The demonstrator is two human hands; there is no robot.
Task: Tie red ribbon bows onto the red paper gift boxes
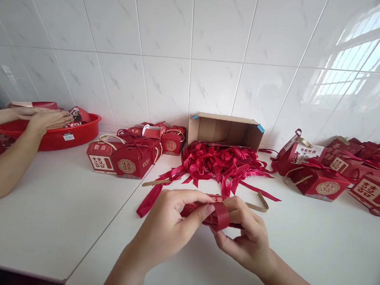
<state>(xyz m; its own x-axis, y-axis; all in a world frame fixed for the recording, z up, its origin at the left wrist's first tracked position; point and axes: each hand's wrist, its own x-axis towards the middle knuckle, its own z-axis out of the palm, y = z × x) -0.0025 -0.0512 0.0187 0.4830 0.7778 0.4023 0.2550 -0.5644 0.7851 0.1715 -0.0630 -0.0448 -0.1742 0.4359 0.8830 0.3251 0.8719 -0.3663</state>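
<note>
Low over the front of the table, both my hands hold a small red gift box [188, 209], largely covered by the fingers. A dark red strap [222, 216] curves up from it in a loop. My left hand [174, 220] pinches the strap's left side between thumb and forefinger. Around the right side is my right hand [247, 230], fingers curled, thumb hidden from view. Just behind the hands lies a heap of red ribbons [223, 165], spilling out of an open cardboard box [225, 130]. A flat tan strip [157, 182] and a bent tan strip [260, 205] lie beside the ribbons.
Red gift boxes with rope handles [126, 157] stand left of the ribbons. More red boxes [325, 184] crowd the right. At far left, another person's hands [43, 118] rest over a red basin [68, 138] with red packaging. A tiled wall [214, 87] closes the back.
</note>
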